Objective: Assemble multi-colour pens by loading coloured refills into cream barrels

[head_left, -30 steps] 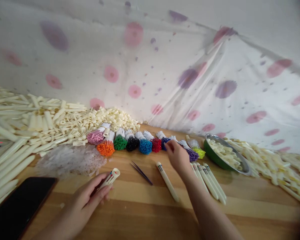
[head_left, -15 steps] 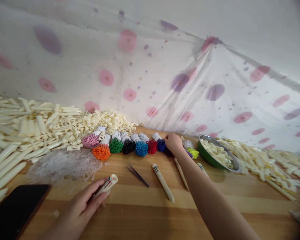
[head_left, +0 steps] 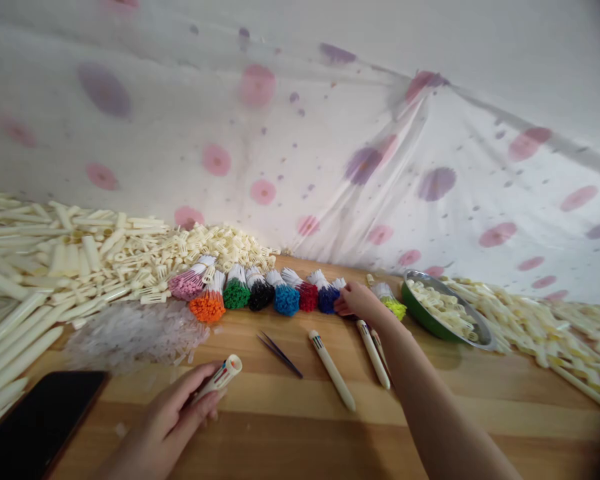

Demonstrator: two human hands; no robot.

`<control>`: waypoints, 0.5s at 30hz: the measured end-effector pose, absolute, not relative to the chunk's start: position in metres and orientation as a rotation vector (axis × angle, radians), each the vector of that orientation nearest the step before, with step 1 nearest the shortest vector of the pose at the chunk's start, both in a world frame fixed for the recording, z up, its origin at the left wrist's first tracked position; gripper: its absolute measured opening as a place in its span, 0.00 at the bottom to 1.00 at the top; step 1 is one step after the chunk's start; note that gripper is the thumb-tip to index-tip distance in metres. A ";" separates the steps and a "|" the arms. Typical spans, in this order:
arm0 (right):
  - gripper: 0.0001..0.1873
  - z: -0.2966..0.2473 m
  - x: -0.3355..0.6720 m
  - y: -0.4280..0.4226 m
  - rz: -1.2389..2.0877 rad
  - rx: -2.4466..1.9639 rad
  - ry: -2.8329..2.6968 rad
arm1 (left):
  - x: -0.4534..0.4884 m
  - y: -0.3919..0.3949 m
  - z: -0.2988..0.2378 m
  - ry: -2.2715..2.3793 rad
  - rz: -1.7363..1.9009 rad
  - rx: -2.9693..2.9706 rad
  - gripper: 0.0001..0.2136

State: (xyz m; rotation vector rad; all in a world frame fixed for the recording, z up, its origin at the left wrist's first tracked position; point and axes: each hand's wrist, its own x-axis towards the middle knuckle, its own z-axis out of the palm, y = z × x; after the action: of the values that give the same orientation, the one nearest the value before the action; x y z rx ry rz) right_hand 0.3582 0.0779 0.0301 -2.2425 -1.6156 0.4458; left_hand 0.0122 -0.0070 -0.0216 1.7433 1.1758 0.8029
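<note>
A cream multicolour pen barrel is gripped in my left hand, its open end tilted up and away, with coloured sliders along its side. My right hand reaches to the row of refill bundles, between the dark blue bundle and the yellow bundle. Its fingers are bent together over a bundle largely hidden beneath them; what they pinch, if anything, does not show. Further left stand the red bundle, light blue bundle, black bundle and green bundle.
Tweezers and cream pens lie on the wooden table. A phone is at left, beside clear small parts and cream barrels. At right, a green-sided bowl of cream pieces stands before more cream parts.
My right hand has shifted slightly toward me and right along the bundles, uncovering white refill ends behind it. My left hand keeps its hold on the pen barrel. The view has shifted slightly.
</note>
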 end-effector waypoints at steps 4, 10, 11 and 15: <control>0.08 0.031 0.363 0.055 0.680 -2.141 -1.419 | 0.010 -0.006 -0.025 1.164 0.823 1.687 0.14; 0.13 0.062 0.344 -0.004 0.862 -1.979 -1.392 | 0.009 -0.009 -0.025 1.137 0.774 1.684 0.14; 0.14 0.068 0.335 -0.015 0.952 -1.848 -1.523 | 0.009 -0.010 -0.025 1.127 0.759 1.695 0.14; 0.13 0.085 0.298 -0.044 0.966 -1.714 -1.897 | 0.011 -0.012 -0.024 1.054 0.748 1.723 0.13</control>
State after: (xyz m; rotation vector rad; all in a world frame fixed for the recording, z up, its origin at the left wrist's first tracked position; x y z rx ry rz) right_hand 0.2976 -0.0442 0.0845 -1.7137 -1.8971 0.9658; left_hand 0.0108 -0.0116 -0.0236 1.7231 1.0536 0.7476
